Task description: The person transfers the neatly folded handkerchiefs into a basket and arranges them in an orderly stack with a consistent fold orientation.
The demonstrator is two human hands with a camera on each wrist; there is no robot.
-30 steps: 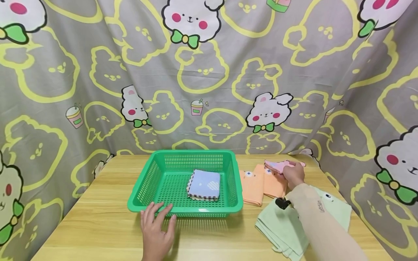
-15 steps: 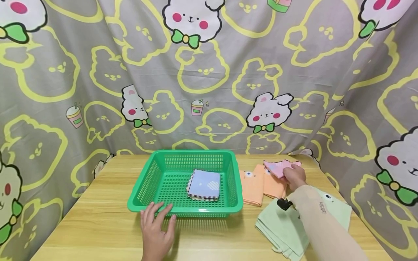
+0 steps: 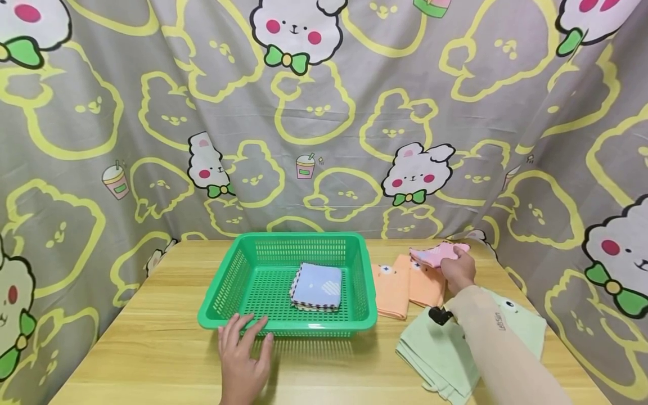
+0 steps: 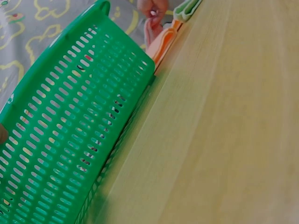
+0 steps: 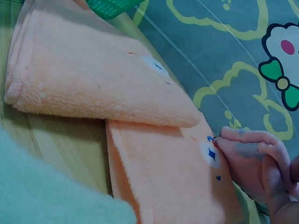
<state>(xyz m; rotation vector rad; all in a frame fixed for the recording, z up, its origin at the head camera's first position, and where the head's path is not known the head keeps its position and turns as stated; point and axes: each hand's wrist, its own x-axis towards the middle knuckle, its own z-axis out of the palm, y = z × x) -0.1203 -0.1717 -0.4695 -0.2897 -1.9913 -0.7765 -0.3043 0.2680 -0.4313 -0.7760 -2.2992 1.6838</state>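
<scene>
My right hand [image 3: 458,270] pinched the pink cloth [image 3: 434,254] near the table's [image 3: 162,349] far right corner; my left hand [image 3: 243,351] lay open, fingers straight, touching the green basket [image 3: 228,284].

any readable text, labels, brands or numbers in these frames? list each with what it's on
Sleeve of the right arm: a short line of dark print, too small and blurred to read.
Backdrop cloth: cartoon rabbits and drink cups only, no words.
Green basket, blue folded towel, orange towels, pink towel held by the right hand, green towel: no text; only small face prints on the towels.
</scene>
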